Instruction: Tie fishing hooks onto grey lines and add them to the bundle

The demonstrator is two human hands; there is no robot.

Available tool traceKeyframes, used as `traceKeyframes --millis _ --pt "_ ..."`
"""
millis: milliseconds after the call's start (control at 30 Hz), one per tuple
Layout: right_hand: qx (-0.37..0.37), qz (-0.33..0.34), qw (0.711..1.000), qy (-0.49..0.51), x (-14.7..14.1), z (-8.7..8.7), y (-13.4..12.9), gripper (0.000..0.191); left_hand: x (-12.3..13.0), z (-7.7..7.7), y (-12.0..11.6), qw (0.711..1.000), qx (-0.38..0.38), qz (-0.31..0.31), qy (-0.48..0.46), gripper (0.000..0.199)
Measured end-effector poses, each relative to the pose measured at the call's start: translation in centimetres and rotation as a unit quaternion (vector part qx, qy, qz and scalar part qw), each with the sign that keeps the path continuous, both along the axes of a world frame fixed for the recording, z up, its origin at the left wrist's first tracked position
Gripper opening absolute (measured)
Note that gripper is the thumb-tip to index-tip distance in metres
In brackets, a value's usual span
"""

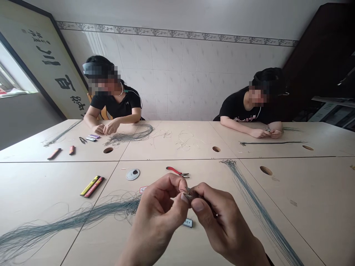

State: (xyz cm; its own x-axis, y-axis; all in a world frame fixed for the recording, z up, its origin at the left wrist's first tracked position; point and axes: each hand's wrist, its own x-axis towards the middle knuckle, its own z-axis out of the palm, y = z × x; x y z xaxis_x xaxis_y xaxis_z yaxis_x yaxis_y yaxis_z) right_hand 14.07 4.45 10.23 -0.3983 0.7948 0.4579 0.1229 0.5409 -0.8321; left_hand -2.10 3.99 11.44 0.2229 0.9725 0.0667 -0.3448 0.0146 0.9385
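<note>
One small dark thing (190,194) is held by the right hand (223,216), close beside the left hand (162,214), where a thin bit (181,190) is pinched.

Pliers (180,173) w/ plastic-look grips (173,170) & metal tips (185,175); tabletop (318,218) smooth, matt.

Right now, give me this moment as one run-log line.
left hand: pinches at small dark object | right hand: holds it | red-handled pliers: on table beyond hands | bluish strand bundles: either side
</note>
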Motion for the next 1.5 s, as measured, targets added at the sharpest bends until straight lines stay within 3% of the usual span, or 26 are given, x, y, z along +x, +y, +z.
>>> traceKeyframes --millis 367,533,833,1267,1500 --pt "0.016 -0.028 0.999 0.007 -0.01 -0.3 0.07 0.032 0.22 0.1 -0.14 1.0 0.002 -0.003 -0.004 0.026" --pt "-0.038 -0.016 0.998 0.042 0.29 -0.29 -0.13 0.026 0.41 0.1 -0.1 1.0 0.007 0.01 0.007 0.026" --pt "0.019 -0.003 1.0 0.009 -0.03 -0.16 -0.02 0.022 0.15 -0.42 -0.26 0.996 0.05 0.038 0.056 0.02" --pt "0.028 -0.009 1.0 0.003 -0.05 -0.29 0.21 0.023 0.29 -0.43 -0.25 0.996 0.05 0.036 0.06 0.023" --pt "-0.032 -0.017 0.998 0.045 0.19 -0.48 -0.24 0.022 0.64 -0.12 -0.28 0.997 0.047 0.033 0.061 0.03"
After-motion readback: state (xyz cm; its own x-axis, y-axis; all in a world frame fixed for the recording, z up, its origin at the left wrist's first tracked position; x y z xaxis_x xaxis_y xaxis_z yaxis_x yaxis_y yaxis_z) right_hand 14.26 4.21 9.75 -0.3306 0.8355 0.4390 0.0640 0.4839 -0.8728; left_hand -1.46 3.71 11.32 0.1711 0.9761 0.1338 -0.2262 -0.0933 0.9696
